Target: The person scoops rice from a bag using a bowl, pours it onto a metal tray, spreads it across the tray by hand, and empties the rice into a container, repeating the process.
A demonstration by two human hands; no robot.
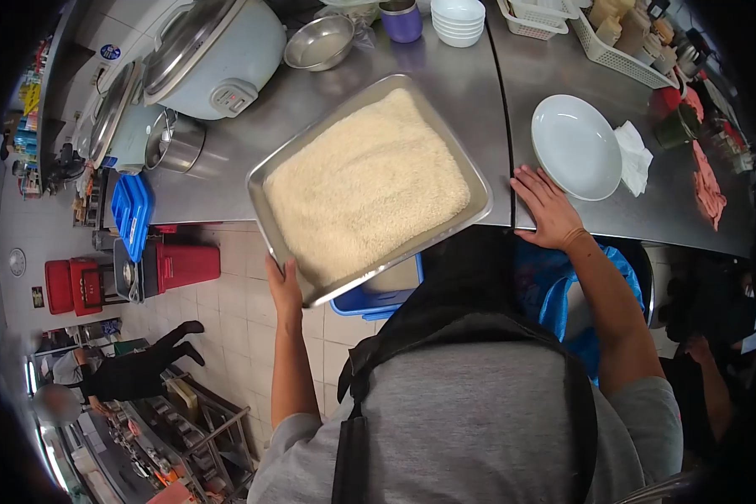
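A deep metal tray (479, 200) full of pale, crumbly grains that look like breadcrumbs (370, 181) lies at a slant, its near corner jutting past the counter's front edge. My left hand (286, 290) grips the tray's near-left rim, thumb up along the side, the other fingers partly hidden below. To the right of the tray, my right hand (550, 210) lies flat on the steel counter with its fingers stretched out, holding nothing. Just beyond its fingertips is a white oval plate (576, 147), and a crumpled white napkin (634, 158) sits beside that.
Rice cookers (227, 59), a metal pot (176, 141) and a steel bowl (319, 44) stand at the left and back. Stacked white bowls (458, 23) and a purple cup (401, 21) are behind the tray. Below sits a blue bin (378, 298). Other people (134, 370) stand left and right.
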